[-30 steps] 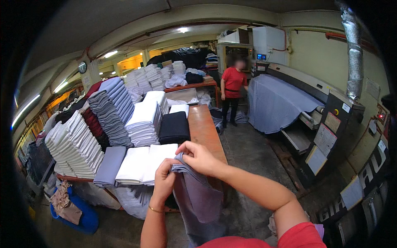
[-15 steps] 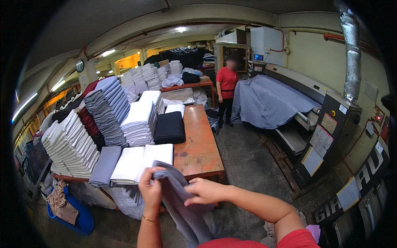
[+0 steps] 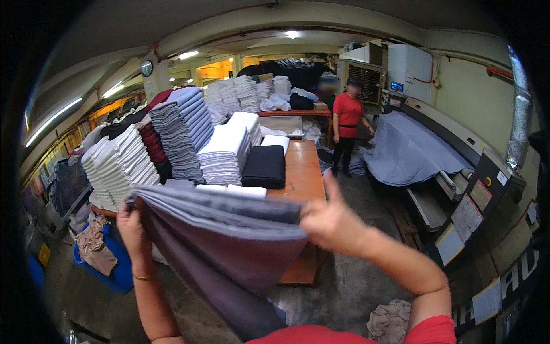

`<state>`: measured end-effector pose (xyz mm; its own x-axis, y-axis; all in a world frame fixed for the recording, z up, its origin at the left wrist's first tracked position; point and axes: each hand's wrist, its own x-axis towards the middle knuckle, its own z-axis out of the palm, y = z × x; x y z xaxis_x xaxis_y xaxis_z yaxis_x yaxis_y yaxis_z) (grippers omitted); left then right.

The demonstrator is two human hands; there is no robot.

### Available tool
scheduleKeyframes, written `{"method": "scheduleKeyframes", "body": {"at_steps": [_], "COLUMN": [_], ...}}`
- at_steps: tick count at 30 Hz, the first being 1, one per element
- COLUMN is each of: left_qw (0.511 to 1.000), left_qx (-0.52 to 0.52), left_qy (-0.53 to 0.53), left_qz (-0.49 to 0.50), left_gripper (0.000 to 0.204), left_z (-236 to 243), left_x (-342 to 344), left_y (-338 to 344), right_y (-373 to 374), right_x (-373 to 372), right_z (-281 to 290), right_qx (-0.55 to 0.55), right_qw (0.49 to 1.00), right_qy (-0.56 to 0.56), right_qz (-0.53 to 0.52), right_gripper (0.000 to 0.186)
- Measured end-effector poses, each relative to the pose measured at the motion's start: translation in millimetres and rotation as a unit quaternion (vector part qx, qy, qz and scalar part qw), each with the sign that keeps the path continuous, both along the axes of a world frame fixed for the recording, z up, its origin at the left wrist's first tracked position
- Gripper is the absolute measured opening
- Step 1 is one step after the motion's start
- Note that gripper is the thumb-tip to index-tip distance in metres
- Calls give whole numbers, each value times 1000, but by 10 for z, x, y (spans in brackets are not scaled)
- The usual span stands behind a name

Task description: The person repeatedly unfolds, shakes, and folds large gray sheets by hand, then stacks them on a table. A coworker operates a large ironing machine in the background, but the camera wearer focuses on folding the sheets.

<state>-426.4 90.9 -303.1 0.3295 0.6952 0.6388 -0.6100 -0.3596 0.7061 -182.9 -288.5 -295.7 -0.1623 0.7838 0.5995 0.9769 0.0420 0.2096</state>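
Left hand (image 3: 130, 221) and right hand (image 3: 329, 221) pinch one smooth grey folded sheet (image 3: 229, 246) mid-frame, right fingers partly splayed; wooden table (image 3: 303, 172) behind.

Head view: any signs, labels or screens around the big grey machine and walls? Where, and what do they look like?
Round white wall clock: upper left wall, dark rim.
Small blue-lit screen: on white cabinet, back right.
Pale rectangular paper sheets: taped on the machine's dark right end, tilted.
Small round yellow sticker: above those sheets.
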Motion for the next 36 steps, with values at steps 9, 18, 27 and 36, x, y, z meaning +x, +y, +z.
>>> {"method": "scheduleKeyframes", "body": {"at_steps": [9, 18, 27, 36], "left_qw": [950, 981, 944, 995], "left_qx": [238, 123, 298, 89], "left_qy": [158, 141, 59, 53], "left_qz": [126, 60, 129, -13], "left_gripper": [37, 39, 30, 31], "left_z": [1880, 2153, 2726, 2393], "left_x": [-302, -73, 76, 1199], "left_y": [183, 584, 107, 136], "right_y": [205, 410, -121, -170], "right_x": [155, 220, 614, 754], "right_z": [1955, 2233, 2514, 2312], "right_qx": [134, 157, 175, 218], "right_qw": [968, 947, 949, 847], "right_qy": [205, -257, -185, -408], "right_qz": [51, -112, -186, -264], "right_gripper": [29, 21, 22, 26]}}
